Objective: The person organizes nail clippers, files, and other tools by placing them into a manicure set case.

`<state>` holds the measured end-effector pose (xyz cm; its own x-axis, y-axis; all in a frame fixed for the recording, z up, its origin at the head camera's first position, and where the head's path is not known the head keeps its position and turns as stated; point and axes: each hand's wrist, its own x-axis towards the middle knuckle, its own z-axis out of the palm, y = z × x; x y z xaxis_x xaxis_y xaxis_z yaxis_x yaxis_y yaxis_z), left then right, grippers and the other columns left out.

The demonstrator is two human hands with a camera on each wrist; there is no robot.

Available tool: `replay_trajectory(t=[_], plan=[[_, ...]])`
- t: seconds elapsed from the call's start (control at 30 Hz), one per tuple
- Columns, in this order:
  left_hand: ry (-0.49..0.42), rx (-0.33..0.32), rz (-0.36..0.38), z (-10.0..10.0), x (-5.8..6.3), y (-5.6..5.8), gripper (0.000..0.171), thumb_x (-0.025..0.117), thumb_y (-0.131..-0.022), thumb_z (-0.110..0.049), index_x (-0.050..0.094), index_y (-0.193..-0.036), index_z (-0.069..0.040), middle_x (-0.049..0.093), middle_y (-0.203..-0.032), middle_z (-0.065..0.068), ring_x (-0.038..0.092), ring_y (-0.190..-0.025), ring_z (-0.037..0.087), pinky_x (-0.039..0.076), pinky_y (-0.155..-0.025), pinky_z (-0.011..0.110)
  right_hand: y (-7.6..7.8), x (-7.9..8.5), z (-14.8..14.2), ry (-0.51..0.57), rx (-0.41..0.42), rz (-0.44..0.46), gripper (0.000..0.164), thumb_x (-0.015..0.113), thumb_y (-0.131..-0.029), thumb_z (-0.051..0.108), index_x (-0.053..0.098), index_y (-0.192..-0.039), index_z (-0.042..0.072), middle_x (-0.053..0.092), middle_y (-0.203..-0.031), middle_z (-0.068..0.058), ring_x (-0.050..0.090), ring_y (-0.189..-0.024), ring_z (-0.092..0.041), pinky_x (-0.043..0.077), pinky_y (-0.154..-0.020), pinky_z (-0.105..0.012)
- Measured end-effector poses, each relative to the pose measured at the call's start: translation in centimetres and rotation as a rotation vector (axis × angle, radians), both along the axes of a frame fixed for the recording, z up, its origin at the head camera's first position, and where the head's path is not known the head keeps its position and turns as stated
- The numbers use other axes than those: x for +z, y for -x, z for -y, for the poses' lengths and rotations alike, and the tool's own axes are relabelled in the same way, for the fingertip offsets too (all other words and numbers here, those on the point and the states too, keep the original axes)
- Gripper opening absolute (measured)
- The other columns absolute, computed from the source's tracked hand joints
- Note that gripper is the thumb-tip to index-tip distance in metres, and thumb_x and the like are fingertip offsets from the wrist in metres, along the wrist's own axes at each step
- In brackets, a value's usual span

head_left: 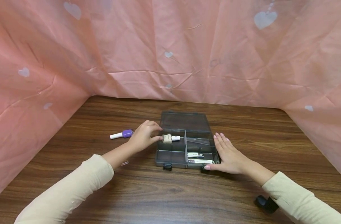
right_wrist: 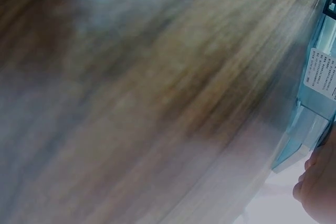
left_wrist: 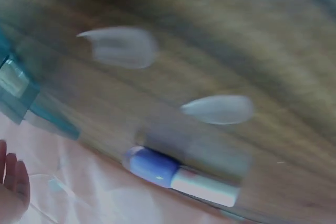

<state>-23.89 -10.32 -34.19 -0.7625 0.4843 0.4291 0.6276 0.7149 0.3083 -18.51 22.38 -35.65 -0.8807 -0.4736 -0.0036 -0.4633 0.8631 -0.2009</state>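
A dark see-through divided box stands with its lid tipped back. In its back left compartment lies a beige nail polish bottle with a white cap. My left hand is at the box's left side, thumb tip right at the bottle's base, fingers apart from the thumb. Straight fingers of my right hand rest along the box's right side, its thumb by the front right latch. Nail clippers and a smaller clipper lie in the front right compartment, with thin grey strips behind.
Left of the box lies a purple nail polish bottle with a white cap. Two clear pointed pieces, one nearer the bottle, lie on the wooden table. A black object sits by the right sleeve. Pink cloth surrounds the table.
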Motion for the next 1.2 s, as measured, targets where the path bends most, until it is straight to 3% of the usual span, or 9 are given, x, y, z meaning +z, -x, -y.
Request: replay_trajectory(t=[0.33, 0.5, 0.9, 1.2], plan=[[-0.139, 0.048, -0.02, 2.5, -1.2, -1.5, 0.03, 0.076, -0.076, -0.02, 0.069, -0.099, -0.002, 0.067, -0.098, 0.009, 0.058, -0.095, 0.025, 0.05, -0.081, 0.038, 0.0, 0.0, -0.1, 0.0, -0.005, 0.014, 0.117, 0.06, -0.073, 0.068, 0.013, -0.143, -0.013, 0.008, -0.151, -0.031, 0.006, -0.14, -0.046, 0.013, -0.112, -0.056], [-0.148, 0.091, -0.009, 3.9, -1.8, -1.9, 0.032, 0.076, -0.076, -0.021, 0.069, -0.1, -0.002, 0.066, -0.101, 0.009, 0.058, -0.098, 0.026, 0.05, -0.083, 0.039, 0.0, 0.0, -0.1, -0.003, -0.007, 0.014, 0.116, 0.06, -0.073, 0.068, 0.013, -0.143, -0.013, 0.008, -0.151, -0.031, 0.006, -0.14, -0.045, 0.013, -0.112, -0.056], [-0.151, 0.148, -0.065, 7.9, -2.4, -2.0, 0.037, 0.08, -0.071, -0.024, 0.069, -0.097, 0.001, 0.066, -0.097, 0.011, 0.06, -0.095, 0.029, 0.049, -0.085, 0.044, 0.0, 0.0, 0.1, -0.008, -0.004, 0.009, 0.115, 0.059, -0.074, 0.067, 0.013, -0.143, -0.013, 0.008, -0.151, -0.031, 0.006, -0.14, -0.045, 0.013, -0.113, -0.056], [-0.156, 0.275, 0.001, 10.6, -3.3, -2.0, 0.043, 0.079, -0.072, -0.022, 0.066, -0.104, 0.004, 0.064, -0.103, 0.017, 0.058, -0.099, 0.035, 0.045, -0.088, 0.05, 0.0, 0.2, 0.2, -0.012, -0.01, 0.019, 0.116, 0.06, -0.073, 0.068, 0.013, -0.143, -0.013, 0.009, -0.151, -0.032, 0.007, -0.14, -0.046, 0.013, -0.113, -0.056]])
